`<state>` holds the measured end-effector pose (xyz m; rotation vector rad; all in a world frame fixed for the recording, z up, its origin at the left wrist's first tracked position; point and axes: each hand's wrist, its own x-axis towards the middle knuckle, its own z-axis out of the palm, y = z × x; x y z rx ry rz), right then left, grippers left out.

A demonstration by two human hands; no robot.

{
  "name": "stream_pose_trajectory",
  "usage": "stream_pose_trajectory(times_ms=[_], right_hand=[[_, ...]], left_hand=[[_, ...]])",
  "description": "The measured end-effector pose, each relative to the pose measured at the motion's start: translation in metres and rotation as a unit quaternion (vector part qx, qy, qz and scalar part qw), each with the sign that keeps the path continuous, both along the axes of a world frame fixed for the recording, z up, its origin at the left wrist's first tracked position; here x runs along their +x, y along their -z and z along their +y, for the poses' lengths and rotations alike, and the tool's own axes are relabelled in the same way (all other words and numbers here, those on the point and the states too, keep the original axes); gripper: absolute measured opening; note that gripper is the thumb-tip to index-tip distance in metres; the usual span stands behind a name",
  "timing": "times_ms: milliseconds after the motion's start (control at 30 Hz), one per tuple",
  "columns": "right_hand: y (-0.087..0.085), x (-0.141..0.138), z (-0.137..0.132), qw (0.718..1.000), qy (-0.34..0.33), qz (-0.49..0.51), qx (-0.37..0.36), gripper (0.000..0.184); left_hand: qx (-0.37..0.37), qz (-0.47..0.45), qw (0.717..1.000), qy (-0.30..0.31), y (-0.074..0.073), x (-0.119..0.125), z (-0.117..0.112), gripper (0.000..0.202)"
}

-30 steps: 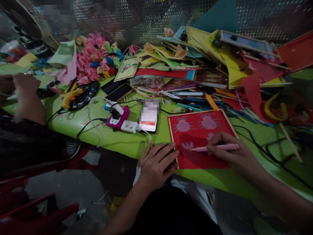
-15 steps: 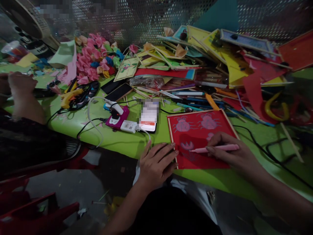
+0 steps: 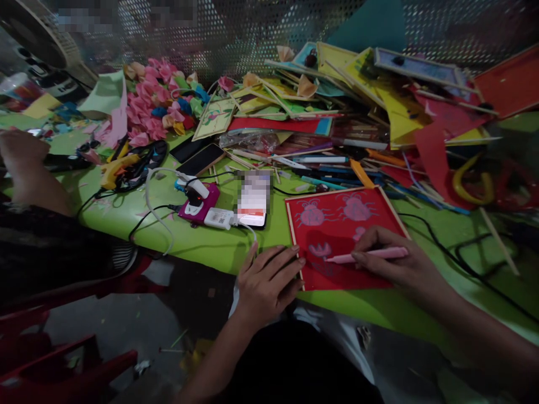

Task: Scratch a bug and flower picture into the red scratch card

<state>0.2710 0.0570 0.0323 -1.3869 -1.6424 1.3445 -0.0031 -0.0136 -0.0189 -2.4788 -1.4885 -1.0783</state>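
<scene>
Near the green table's front edge lies a red sheet of paper (image 3: 337, 224) edged with thin wooden strips. Pink bug-like and flower-like figures are drawn on it. My right hand (image 3: 385, 258) pinches a pink marker (image 3: 379, 253), its tip at the paper beside the lower-left flower shape. Flat on the table, my left hand (image 3: 267, 280) has its fingers spread, with the fingertips on the sheet's left edge. A lit phone (image 3: 253, 202) lies just beyond that hand, a white cable close by.
A magenta power strip (image 3: 200, 205) with plugs and cables sits left of the phone. Framed paper pictures (image 3: 345, 73), pens and sticks pile up behind. Pink paper flowers (image 3: 151, 104) and a yellow glue gun (image 3: 113, 171) lie farther left, near another person's hand (image 3: 23, 151).
The whole view has shifted slightly, so things sit a little farther left. The marker tip stays by the flower shape; both hands keep almost the same pose.
</scene>
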Motion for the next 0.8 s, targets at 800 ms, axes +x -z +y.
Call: stream_pose_trajectory(times_ms=[800], right_hand=[[0.0053,0.0036,-0.0016,1.0,-0.012,0.017,0.003,0.036]], left_hand=[[-0.004,-0.002,1.0,0.005,-0.0002,0.0002,0.0003,0.028]])
